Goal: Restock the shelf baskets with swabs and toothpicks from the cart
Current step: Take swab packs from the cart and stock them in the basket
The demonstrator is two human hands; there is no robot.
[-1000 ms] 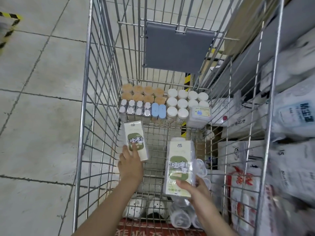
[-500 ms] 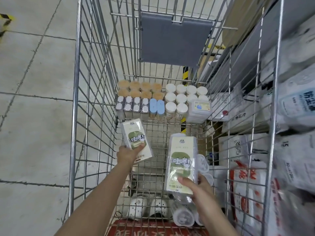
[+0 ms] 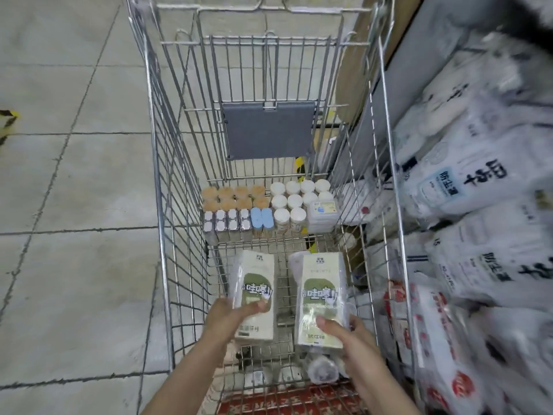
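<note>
Inside the wire cart [image 3: 167, 235], the left hand [image 3: 227, 317] and right hand [image 3: 347, 333] are each gripping a cream-and-green pack [image 3: 254, 295], best lifted level, clearing the rim, toward the shelf baskets out of view.

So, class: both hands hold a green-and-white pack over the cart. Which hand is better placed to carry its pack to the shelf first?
Probably the right hand: it grips its pack beside the cart wall nearest the shelf bags. The left hand, holding its pack, would reach across.
</note>
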